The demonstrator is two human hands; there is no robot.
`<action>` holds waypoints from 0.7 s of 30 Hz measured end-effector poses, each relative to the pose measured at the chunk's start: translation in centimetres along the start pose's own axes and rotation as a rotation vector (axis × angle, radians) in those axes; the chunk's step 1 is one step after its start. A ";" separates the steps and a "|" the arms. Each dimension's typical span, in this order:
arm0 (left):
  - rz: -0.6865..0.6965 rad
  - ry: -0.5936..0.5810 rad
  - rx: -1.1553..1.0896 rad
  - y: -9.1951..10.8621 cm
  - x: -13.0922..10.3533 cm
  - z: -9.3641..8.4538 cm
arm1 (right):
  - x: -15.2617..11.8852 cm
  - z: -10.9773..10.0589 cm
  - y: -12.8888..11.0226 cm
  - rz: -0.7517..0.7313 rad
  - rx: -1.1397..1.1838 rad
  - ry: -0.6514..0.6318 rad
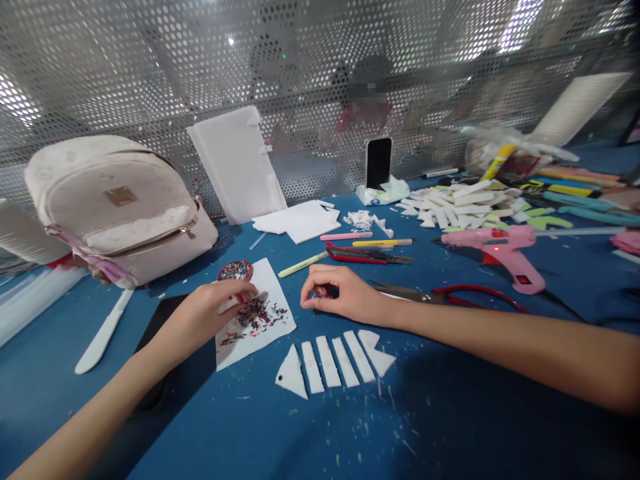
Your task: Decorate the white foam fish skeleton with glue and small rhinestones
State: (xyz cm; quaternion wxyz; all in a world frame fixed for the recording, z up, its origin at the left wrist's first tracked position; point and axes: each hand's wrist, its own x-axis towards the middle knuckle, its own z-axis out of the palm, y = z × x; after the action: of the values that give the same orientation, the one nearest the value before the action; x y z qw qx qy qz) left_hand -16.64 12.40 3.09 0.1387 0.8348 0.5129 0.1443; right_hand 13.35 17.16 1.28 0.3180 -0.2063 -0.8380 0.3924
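My left hand (217, 310) is over a white sheet (231, 353), its fingers bent above a scatter of small dark and coloured beads (257, 315). Whether its fingertips hold a bead is too small to tell. My right hand (333, 293) is beside the sheet, thumb and forefinger pinched together; anything between them is too small to see. Nearer to me lie white pieces (327, 363) in a row shaped like a fish, with a pointed head with a hole, several strips and a tail. A round red-rimmed dish (235, 271) of beads touches the sheet's top.
Scissors (405, 291) lie behind my right forearm, with a red cutter (360, 253) and pens beyond. A pink glue gun (505, 250) is at right, near piled white strips (465, 203). A backpack (120, 207) and white knife (105, 333) are at left; a phone (379, 163) stands behind.
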 end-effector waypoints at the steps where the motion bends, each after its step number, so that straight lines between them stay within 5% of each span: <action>1: -0.002 0.007 -0.004 0.1 0.0 0.1 | 0.0 0.0 0.0 -0.001 0.004 0.001; 12: 0.040 0.100 0.003 0.1 0.4 1.4 | 0.0 0.1 0.1 -0.012 0.011 0.014; 21: -0.016 0.131 0.008 0.3 0.3 0.3 | 0.0 0.0 0.1 -0.008 0.000 0.010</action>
State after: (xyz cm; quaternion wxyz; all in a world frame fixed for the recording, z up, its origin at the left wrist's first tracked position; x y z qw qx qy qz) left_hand -16.15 12.54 2.95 0.1025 0.8201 0.5280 0.1953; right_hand 13.35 17.16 1.19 0.3239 -0.2050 -0.8372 0.3901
